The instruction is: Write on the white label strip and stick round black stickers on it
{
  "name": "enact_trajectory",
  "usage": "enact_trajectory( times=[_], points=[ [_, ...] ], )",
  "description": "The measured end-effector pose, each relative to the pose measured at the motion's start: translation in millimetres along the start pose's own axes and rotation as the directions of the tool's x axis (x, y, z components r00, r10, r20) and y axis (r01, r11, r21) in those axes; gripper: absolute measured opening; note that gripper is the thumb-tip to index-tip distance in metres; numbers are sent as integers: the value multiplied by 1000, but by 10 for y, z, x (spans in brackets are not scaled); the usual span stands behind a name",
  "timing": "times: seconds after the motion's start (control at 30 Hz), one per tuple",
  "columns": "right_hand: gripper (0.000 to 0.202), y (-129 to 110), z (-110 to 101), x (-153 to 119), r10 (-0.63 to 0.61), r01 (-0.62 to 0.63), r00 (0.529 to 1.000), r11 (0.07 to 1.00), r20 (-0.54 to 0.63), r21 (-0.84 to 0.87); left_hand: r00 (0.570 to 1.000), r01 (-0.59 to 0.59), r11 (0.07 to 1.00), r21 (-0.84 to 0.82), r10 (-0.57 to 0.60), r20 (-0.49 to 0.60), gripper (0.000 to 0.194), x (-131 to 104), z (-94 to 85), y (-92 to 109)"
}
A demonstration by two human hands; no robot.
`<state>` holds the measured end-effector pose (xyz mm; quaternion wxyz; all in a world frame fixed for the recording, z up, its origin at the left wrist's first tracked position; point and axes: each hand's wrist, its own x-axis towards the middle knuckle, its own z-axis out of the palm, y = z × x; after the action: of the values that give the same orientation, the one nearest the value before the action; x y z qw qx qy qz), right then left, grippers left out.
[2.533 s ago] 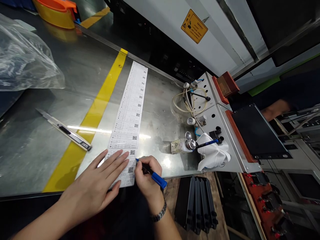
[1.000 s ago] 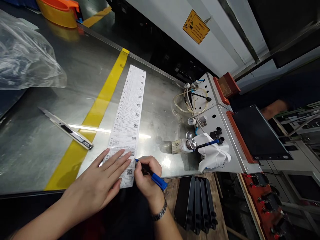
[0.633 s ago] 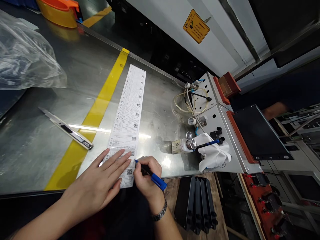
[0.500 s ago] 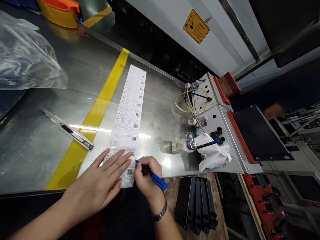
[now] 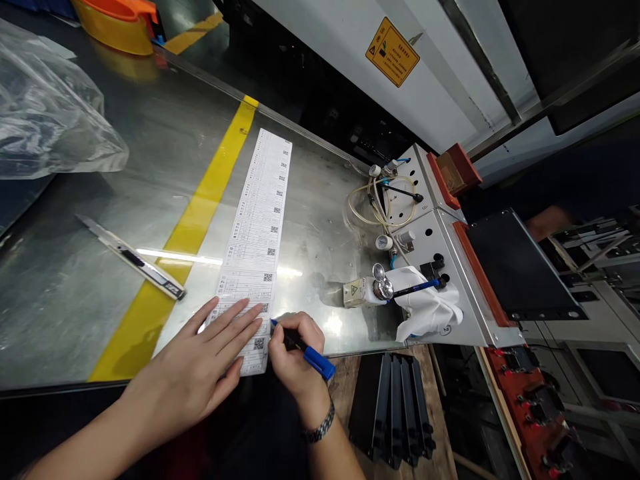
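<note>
On the bench [image 5: 313, 213] lies a QR-coded sheet [image 5: 257, 217], left hand [image 5: 195, 360] flat atop, grip released, right hand [image 5: 294, 370] clasping a pen [image 5: 317, 362].

the paper strip [image 5: 254, 220] has slid nearer the person.

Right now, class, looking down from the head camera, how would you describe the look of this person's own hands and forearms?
The left hand is bare, without a glove. The right hand is ungloved too, with a dark, shiny band of links around its wrist; watch or bracelet, I cannot tell. No sleeve shows on either forearm.
</note>
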<state>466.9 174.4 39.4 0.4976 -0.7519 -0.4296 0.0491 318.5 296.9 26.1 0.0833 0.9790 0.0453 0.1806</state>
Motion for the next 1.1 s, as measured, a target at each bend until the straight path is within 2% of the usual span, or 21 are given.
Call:
enact_trajectory(
  times=[0.17, 0.33, 0.4, 0.5, 0.67, 0.8, 1.1],
  points=[
    [6, 25, -4, -17, 60, -59, 998, 996, -10, 66, 999, -19, 999, -37, 17, -41, 59, -51, 48, -19],
    [5, 15, -19, -11, 118, -114, 993, 988, -29, 102, 999, -3, 981, -194, -6, -43, 59, -177, 86, -53],
    [6, 7, -22, -17, 123, -119, 992, 988, -35, 103, 999, -9, 984, -179, 0, -48, 58, -160, 64, -48],
    [6, 17, -16, -41, 117, -112, 992, 988, -41, 106, 999, 2, 994, -111, -6, -38, 62, -72, 26, -5],
    [6, 63, 11, -55, 67, -65, 997, 995, -26, 75, 989, 135, 980, -147, -142, -42, 57, 0, 34, 83],
    [7, 50, 21, -25, 20, -19, 999, 999, -32, 33, 990, 120, 981, -154, -128, -50, 57, -18, 54, 87],
    [7, 39, 37, -11, 3, -4, 1000, 1000, -26, -17, 990, 125, 981, -151, -133, -42, 60, 9, 52, 93]
  ],
)
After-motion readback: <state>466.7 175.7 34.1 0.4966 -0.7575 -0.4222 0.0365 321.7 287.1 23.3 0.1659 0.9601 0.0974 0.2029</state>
